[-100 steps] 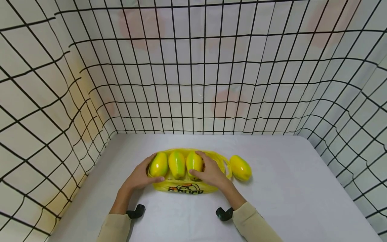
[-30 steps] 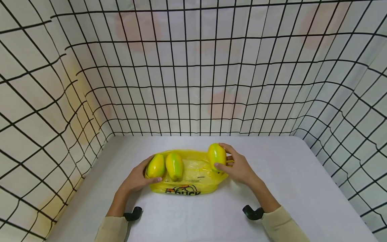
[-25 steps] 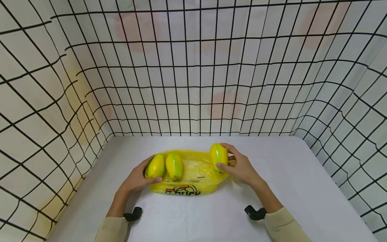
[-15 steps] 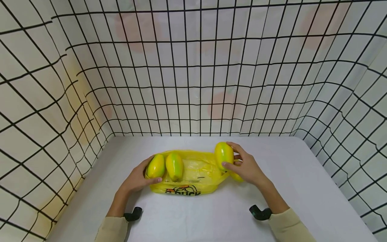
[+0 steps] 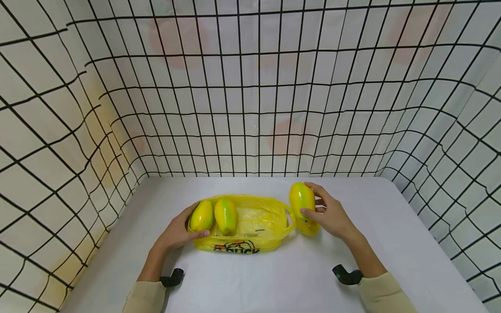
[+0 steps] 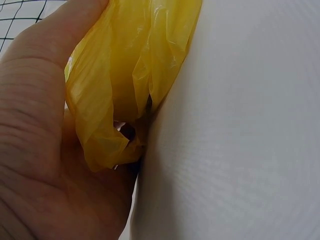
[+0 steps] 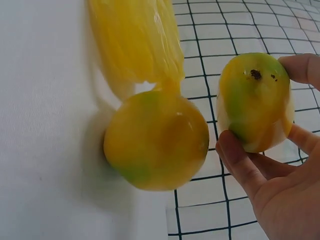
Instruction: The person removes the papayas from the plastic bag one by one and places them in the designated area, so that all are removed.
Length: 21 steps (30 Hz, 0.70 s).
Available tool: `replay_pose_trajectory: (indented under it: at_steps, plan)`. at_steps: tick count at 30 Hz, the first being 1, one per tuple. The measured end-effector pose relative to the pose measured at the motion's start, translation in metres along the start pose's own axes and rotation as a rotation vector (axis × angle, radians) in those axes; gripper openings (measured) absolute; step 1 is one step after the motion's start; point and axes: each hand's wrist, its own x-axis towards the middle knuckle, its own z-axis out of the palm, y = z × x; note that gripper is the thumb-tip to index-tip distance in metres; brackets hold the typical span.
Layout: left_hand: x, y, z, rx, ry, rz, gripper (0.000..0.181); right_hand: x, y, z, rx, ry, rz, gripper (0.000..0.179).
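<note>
My right hand (image 5: 330, 215) holds a glossy yellow-green oval fruit (image 5: 302, 196), papaya-like, between thumb and fingers. In the right wrist view, dark spots mark the end of this held fruit (image 7: 255, 105). Below it a similar fruit (image 7: 156, 142) lies on the table by the bag's handle, partly covered in the head view. With my left hand (image 5: 179, 227) I grip the left end of a yellow plastic bag (image 5: 254, 217), which lies flat with its mouth spread. Two more fruits, one at the left (image 5: 202, 216) and one beside it (image 5: 225, 216), sit in the bag.
A white-covered table (image 5: 250, 282) lies under everything. Black wire grid panels (image 5: 258, 100) stand at the back and both sides, with white sheeting behind them. Each wrist wears a dark device, such as the right one (image 5: 346, 274).
My right hand has lifted a third fruit out of the bag and carried it right, over the fruit on the table. The bag's right end sprang free again. My left hand stays.
</note>
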Motion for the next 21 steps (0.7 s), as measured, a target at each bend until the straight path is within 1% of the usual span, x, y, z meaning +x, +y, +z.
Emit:
replay_pose_trajectory:
  at_steps: [3, 12, 21]
  plan:
    - [-0.001, 0.0, -0.001, -0.01, -0.005, 0.003, 0.113, -0.001, 0.004, -0.005, -0.007, 0.009, 0.004, 0.078]
    - [-0.001, 0.0, 0.0, 0.002, -0.006, 0.005, 0.113, -0.009, 0.013, -0.017, -0.012, 0.015, 0.045, 0.078]
    - [0.0, 0.001, -0.001, 0.004, -0.003, -0.001, 0.114, -0.014, 0.024, -0.029, -0.026, 0.024, 0.048, 0.077]
